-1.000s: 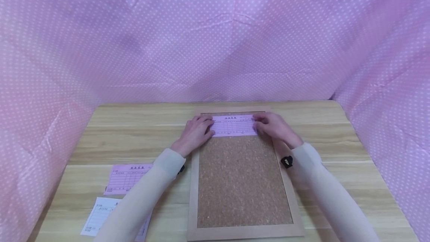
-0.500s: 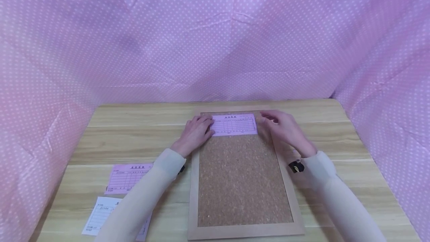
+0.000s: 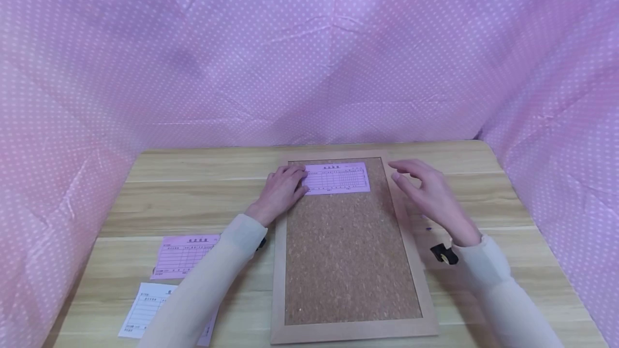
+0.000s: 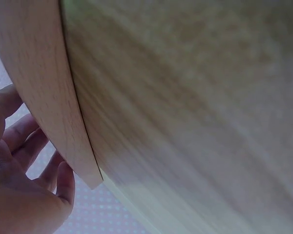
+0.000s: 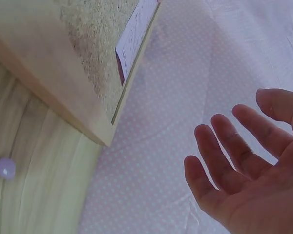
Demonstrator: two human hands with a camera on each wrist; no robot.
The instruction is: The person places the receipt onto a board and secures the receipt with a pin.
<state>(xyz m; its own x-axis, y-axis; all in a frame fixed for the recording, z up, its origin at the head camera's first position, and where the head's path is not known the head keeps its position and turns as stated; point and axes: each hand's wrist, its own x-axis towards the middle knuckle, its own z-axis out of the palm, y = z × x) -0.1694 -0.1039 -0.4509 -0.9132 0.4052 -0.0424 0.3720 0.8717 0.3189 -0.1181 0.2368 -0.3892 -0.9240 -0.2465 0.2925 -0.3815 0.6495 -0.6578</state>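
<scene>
A pink printed receipt slip [image 3: 337, 178] lies across the far end of a wood-framed cork board [image 3: 353, 256]. At the slip's left end, my left hand [image 3: 282, 189] rests with its fingertips on the paper; the left wrist view shows its fingers gently bent beside the wooden frame [image 4: 44, 63]. My right hand [image 3: 432, 192] hovers just beyond the board's right side, fingers apart and holding nothing. In the right wrist view the palm and spread fingers of the right hand [image 5: 249, 165] show bare, and the slip [image 5: 135, 44] stands slightly raised off the cork at its near corner.
Another pink slip [image 3: 181, 256] and a white slip [image 3: 145, 310] lie at the table's left, partly hidden by the left sleeve. A small round lilac thing [image 5: 6, 168] sits on the wooden table [image 3: 512, 267] right of the board. Pink dotted cloth [image 3: 309, 69] surrounds the table.
My right hand has let go of the slip's right end and moved off to the right, its fingers opening out. The left hand stays in place on the slip.
</scene>
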